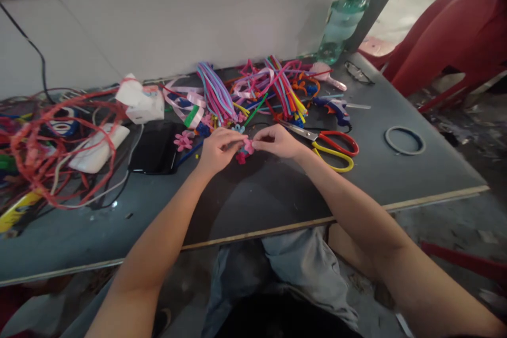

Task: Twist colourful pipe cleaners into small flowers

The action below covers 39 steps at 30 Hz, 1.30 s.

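Both my hands meet over the grey table, pinching a small pink pipe-cleaner flower between them. My left hand has its fingers curled on the flower's left side. My right hand pinches it from the right. A darker pink piece hangs just below the flower. Another finished pink flower lies on the table left of my left hand. A heap of coloured pipe cleaners lies just beyond my hands.
Red and yellow scissors lie right of my right hand. A black phone, a white box, and tangled red cord sit at left. A ring, glasses, a water bottle and red chairs are at right.
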Tool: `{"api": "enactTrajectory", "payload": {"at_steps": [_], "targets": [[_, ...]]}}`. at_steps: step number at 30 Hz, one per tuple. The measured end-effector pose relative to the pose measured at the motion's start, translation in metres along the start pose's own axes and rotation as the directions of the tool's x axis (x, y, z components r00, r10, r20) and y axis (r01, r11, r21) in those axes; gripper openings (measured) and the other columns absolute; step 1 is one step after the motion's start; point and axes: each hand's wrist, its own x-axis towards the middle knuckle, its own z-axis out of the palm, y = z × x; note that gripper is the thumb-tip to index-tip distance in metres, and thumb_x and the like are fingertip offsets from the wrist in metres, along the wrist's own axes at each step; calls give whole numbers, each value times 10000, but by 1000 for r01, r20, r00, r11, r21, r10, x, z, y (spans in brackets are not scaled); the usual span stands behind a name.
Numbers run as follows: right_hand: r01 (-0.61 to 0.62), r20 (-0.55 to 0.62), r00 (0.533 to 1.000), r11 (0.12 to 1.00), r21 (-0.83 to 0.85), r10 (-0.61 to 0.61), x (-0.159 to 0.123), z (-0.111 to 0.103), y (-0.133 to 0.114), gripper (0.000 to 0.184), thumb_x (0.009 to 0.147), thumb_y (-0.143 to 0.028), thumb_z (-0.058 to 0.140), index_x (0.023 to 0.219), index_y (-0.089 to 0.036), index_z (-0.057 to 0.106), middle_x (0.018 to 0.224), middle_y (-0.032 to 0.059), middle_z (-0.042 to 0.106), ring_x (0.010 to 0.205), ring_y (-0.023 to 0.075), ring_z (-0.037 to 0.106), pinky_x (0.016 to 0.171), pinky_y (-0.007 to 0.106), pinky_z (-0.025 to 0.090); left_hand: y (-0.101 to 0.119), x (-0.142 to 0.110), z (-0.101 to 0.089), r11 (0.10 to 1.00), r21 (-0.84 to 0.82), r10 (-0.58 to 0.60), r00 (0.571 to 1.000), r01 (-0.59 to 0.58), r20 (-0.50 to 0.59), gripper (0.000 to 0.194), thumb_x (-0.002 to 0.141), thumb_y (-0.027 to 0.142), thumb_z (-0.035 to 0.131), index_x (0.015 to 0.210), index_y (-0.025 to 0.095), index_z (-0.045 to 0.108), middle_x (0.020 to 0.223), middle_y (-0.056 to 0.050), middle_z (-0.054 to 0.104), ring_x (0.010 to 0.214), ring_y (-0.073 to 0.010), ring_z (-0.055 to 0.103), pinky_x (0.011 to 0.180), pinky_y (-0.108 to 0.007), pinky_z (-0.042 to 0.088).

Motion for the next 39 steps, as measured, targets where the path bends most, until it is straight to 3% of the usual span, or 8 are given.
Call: {"api": "enactTrajectory", "payload": {"at_steps": [3, 8, 14, 22, 27, 30, 34, 39], "targets": [[-31, 112, 994, 993, 115, 18, 0, 1, -6, 356, 841, -482, 678, 791, -138, 756, 727, 31, 723, 659, 111, 581, 648, 251, 439, 1, 1, -5, 990, 31, 133, 989, -136, 66, 166, 928, 422, 711, 916, 295, 819, 868, -35, 807, 821, -167, 702, 765, -321, 544], [-112, 146, 986, 974, 194, 84, -1, 6, -11, 407, 801, -533, 730, 785, -126, 741, 547, -47, 555, 477, 51, 369, 473, 231, 260, 6, 3, -10, 985, 59, 152, 980, -160, 126, 239, 939, 474, 681, 865, 280, 800, 828, -28, 800, 816, -180, 702, 788, -344, 546], [-43, -51, 998, 993, 109, 48, -1, 12, -10, 335, 770, -476, 749, 736, -143, 746, 681, 23, 686, 611, 92, 521, 550, 231, 375, 18, 4, -8, 990, 75, 103, 981, -116, 164, 146, 917, 294, 641, 800, 229, 699, 831, -30, 768, 811, -184, 668, 804, -351, 528], [58, -149, 986, 994, -90, -71, -5, 23, -15, 250, 841, -377, 665, 768, -160, 765, 705, 35, 722, 612, 112, 570, 594, 251, 422, 22, 7, -11, 997, 75, 23, 983, -37, 184, 168, 854, 279, 602, 697, 220, 606, 725, -17, 677, 754, -180, 607, 776, -347, 495], [94, -277, 917, 829, -551, -288, -10, 38, -10, 191, 854, -231, 605, 837, -167, 783, 761, 64, 736, 701, 150, 625, 630, 265, 411, 29, -1, 12, 953, 194, -223, 972, 232, -70, 130, 760, 208, 642, 642, 205, 587, 718, -20, 644, 785, -193, 609, 786, -339, 498], [36, -365, 866, 772, -634, -341, -10, 43, -7, 222, 893, -245, 573, 853, -174, 780, 751, 57, 729, 693, 143, 624, 591, 257, 377, 34, -6, 23, 925, 191, -285, 933, 328, -219, 121, 807, 229, 647, 688, 209, 640, 737, -19, 659, 851, -202, 627, 847, -339, 511], [88, -364, 881, 861, -501, -302, -5, 31, -5, 203, 877, -253, 612, 777, -163, 764, 720, 44, 721, 649, 121, 604, 623, 244, 423, 24, -6, 22, 942, 98, -307, 942, 321, -132, 141, 864, 336, 689, 784, 227, 724, 832, -23, 737, 948, -213, 646, 930, -358, 512], [39, -342, 936, 990, -138, -84, 2, 18, -2, 260, 843, -372, 667, 763, -146, 769, 721, 56, 746, 629, 124, 605, 618, 252, 458, 0, -5, 23, 937, -115, -342, 933, 330, -109, 217, 847, 442, 729, 818, 234, 784, 937, -46, 780, 1018, -233, 676, 1005, -405, 491]]}}
